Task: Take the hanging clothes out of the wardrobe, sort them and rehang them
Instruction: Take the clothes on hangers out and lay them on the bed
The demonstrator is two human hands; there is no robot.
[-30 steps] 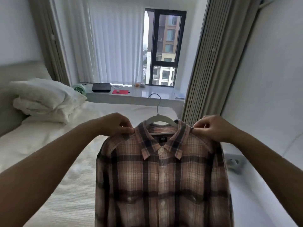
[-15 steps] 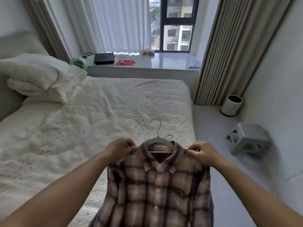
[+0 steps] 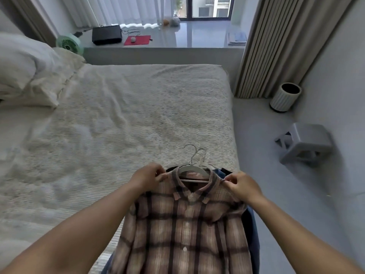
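The shirt runs off the bottom edge, hiding dark clothes beneath. Its collar and hanger point away across the bed. The left hand and right hand each pinch a shoulder.

Bed, windowsill, beige curtain, grey floor.

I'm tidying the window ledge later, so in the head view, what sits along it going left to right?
Green fan → black box → red mat → orange and grey round things → stack of papers.
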